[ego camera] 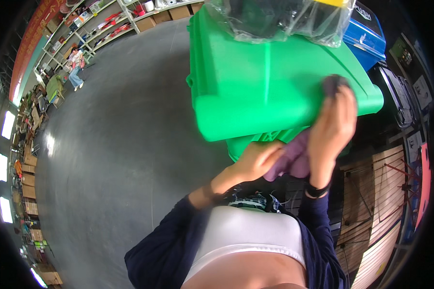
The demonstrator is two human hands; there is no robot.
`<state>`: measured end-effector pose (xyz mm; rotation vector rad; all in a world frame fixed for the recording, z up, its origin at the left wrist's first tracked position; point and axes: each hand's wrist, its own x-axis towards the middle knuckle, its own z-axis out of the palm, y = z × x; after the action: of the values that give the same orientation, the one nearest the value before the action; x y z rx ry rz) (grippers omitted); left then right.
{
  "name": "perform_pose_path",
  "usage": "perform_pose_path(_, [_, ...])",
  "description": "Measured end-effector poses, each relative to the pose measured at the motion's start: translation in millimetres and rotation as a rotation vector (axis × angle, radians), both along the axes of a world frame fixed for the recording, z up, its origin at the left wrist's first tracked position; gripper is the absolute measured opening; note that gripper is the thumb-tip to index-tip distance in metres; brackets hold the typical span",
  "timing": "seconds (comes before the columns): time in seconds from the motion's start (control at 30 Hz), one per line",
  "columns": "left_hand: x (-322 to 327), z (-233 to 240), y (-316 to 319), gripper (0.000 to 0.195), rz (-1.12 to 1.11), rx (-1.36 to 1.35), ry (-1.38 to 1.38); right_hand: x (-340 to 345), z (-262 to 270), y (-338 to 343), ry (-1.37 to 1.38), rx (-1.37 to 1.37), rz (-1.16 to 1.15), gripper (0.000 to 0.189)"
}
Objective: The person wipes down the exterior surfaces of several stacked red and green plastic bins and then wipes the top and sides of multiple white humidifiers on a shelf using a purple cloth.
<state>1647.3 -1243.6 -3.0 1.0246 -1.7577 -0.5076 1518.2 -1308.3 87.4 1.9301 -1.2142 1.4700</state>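
A large green plastic bin lid [238, 83] lies before me, with part of a green bin [238, 146] showing beneath its near edge. My right hand [334, 123], blurred, is over the lid's near right part, and a dark purple bunch of cloth [334, 85] is at its fingertips. A purple cloth [293, 159] hangs between my two hands. My left hand [262, 159] pinches this cloth at its left side, just below the lid's edge. Whether both purple parts are one cloth cannot be told.
Clear plastic bags [289, 21] with dark contents lie on the lid's far end. A blue bin [365, 39] stands beyond at the right. Slatted wooden panels [372, 209] are at my right. Across the grey floor [123, 126], a person [76, 67] is near shelves [94, 32].
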Motion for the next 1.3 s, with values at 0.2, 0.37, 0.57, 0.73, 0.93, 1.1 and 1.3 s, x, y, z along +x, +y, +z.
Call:
perform_pose_path(0.2, [-21.7, -37.2, -3.1, 0.021, 0.009, 0.058, 0.324, 41.7, -1.7, 25.9, 0.134, -0.079, 0.524, 0.024])
perform_pose_path(0.37, [-16.0, -20.0, -1.6, 0.011, -0.092, 0.171, 0.021, -13.8, -14.2, -5.6, 0.073, -0.109, 0.264, 0.021])
perform_pose_path(0.57, [-17.9, -21.3, 2.9, 0.015, -0.062, 0.127, 0.071, -20.0, -2.1, -9.2, 0.030, -0.073, 0.159, 0.019])
perform_pose_path(0.73, [-4.0, -58.8, 1.0, 0.015, -0.130, 0.182, 0.215, 43.3, 9.1, 32.0, 0.099, -0.036, 0.591, 0.025])
perform_pose_path(0.93, [5.3, -41.6, 16.6, 0.014, 0.006, 0.379, 0.185, 20.8, -1.5, 18.4, 0.096, -0.054, 0.534, 0.020])
perform_pose_path(1.1, [-1.0, -27.1, 8.6, 0.013, -0.018, 0.152, 0.103, -47.2, -1.5, -10.4, 0.005, -0.059, 0.081, 0.014])
perform_pose_path(1.3, [-6.1, -29.1, 9.7, 0.011, -0.048, -0.022, -0.070, -8.1, 4.4, -4.5, 0.014, -0.040, 0.219, 0.018])
